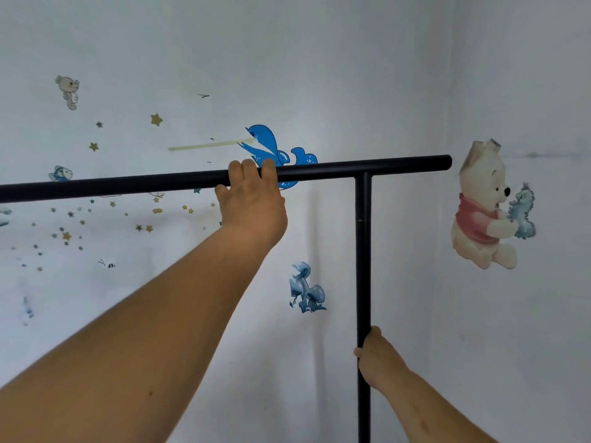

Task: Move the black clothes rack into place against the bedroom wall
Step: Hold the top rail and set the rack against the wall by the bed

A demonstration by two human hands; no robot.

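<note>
The black clothes rack [363, 251] stands right in front of me, close to a pale wall [319, 59]. Its top bar runs from the left edge of the view to a rounded end near the room's corner, and one upright post drops from it down to the bottom edge. My left hand [252, 203] grips the top bar from below and behind, fingers curled over it. My right hand [374, 359] is closed around the upright post low down. The rack's feet are out of view.
The wall carries cartoon stickers: a blue dolphin [271, 148], blue mushrooms [305, 289], small stars [156, 119] and a little bear. A second wall meets it at the right, with a large bear sticker [486, 206] near the bar's end.
</note>
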